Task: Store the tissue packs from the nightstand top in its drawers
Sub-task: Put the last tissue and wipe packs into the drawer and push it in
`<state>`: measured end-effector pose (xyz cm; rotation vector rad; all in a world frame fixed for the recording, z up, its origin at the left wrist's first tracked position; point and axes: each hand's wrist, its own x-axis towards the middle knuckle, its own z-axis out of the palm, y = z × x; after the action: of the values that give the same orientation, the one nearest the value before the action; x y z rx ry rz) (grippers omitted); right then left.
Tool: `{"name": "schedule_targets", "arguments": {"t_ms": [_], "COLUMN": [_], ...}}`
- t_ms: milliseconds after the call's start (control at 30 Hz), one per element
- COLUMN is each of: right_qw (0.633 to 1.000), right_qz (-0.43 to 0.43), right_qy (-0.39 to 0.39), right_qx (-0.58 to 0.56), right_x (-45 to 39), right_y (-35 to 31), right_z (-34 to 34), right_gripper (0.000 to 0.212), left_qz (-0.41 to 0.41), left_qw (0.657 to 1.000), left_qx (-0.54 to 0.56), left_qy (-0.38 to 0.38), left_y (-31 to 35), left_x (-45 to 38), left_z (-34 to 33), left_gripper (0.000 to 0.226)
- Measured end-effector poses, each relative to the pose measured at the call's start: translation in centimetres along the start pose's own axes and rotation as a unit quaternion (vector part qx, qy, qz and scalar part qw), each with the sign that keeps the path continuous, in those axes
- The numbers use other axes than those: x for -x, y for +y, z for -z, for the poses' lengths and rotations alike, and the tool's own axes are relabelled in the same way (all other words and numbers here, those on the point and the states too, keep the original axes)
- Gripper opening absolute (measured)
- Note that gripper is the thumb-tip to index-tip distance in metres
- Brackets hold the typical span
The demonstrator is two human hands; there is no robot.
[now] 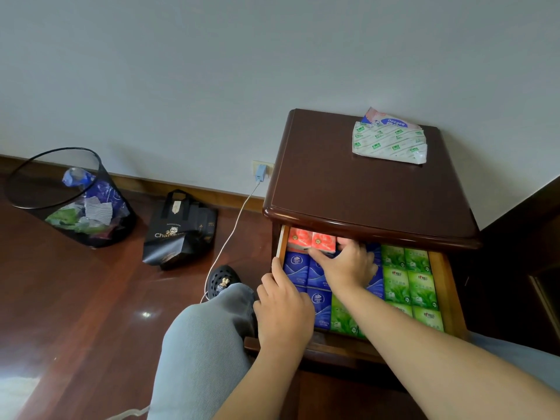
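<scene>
The dark wooden nightstand (363,189) has its top drawer (448,292) pulled out. Inside lie rows of blue tissue packs (296,268), green tissue packs (407,277) and two red tissue packs (312,240) at the back left. My right hand (345,266) reaches into the drawer, thumb and fingers pinching the right-hand red pack. My left hand (283,310) rests on the drawer's left wall, fingers curled over its edge. A flat white and green wrapper (391,145) and a blue and pink one beneath it lie on the nightstand top.
A black mesh waste bin (69,201) full of wrappers stands at the left by the wall. A black paper bag (178,231) lies on the wooden floor. A white charger cable (230,234) runs from the wall socket. My knee and shoe are beside the drawer.
</scene>
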<state>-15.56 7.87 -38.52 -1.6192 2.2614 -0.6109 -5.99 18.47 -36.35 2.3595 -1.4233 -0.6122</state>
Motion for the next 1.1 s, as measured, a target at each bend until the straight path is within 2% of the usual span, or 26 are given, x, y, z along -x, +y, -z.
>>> {"name": "schedule_targets", "arguments": {"t_ms": [133,200,267,300,367,467,533,567,633,667,767,967,1100], "right_qw": [0.999,0.999,0.997,0.993,0.979,0.958,0.952,0.957,0.973,0.981,0.989,0.991,0.983], "right_qz": [-0.025,-0.015,0.06,0.11,0.199,0.264,0.271,0.26,0.217,0.188,0.146,0.127,0.178], "right_qy": [-0.029,-0.048,-0.052,-0.04,0.0,0.051,0.061,0.058,0.019,-0.004,-0.009,0.03,0.043], "right_qx": [0.012,0.009,-0.014,-0.029,-0.043,-0.098,-0.126,-0.117,-0.074,-0.05,-0.007,-0.013,0.021], "right_x": [0.8,1.5,2.1,2.1,1.3,-2.2,-5.1,-6.4,-8.7,-9.7,-12.8,-19.8,-23.5], "right_y": [-0.1,0.4,1.5,2.1,3.0,3.4,3.7,4.0,5.0,5.4,5.7,3.7,2.9], "right_z": [1.0,2.4,4.1,5.2,7.5,10.7,12.5,12.9,13.1,13.0,12.3,10.1,8.9], "right_gripper": [0.087,0.078,0.051,0.047,0.053,0.04,0.016,0.011,0.037,0.05,0.071,0.087,0.084], "left_qz": [0.002,-0.031,-0.096,-0.129,-0.178,-0.237,-0.244,-0.23,-0.2,-0.193,-0.188,-0.196,-0.196], "left_qw": [1.0,0.997,0.985,0.976,0.962,0.957,0.966,0.972,0.974,0.97,0.964,0.961,0.962], "left_qx": [-0.01,-0.021,-0.016,-0.008,0.014,0.007,-0.024,-0.041,-0.095,-0.127,-0.182,-0.196,-0.187], "left_qy": [0.013,0.07,0.142,0.176,0.208,0.165,0.083,0.035,-0.051,-0.069,-0.058,-0.009,0.013], "left_y": [0.1,0.4,1.1,1.7,3.5,7.1,9.6,10.6,12.0,12.5,13.1,14.4,15.5], "left_x": [0.2,0.3,-0.5,-1.3,-3.3,-6.3,-8.1,-9.0,-10.6,-11.2,-13.1,-16.5,-17.9], "left_z": [0.0,0.5,1.1,1.5,2.5,3.6,3.5,3.3,2.3,1.7,0.3,-0.4,-0.8], "left_gripper": [0.074,0.072,0.066,0.063,0.058,0.052,0.055,0.06,0.068,0.071,0.077,0.084,0.086]}}
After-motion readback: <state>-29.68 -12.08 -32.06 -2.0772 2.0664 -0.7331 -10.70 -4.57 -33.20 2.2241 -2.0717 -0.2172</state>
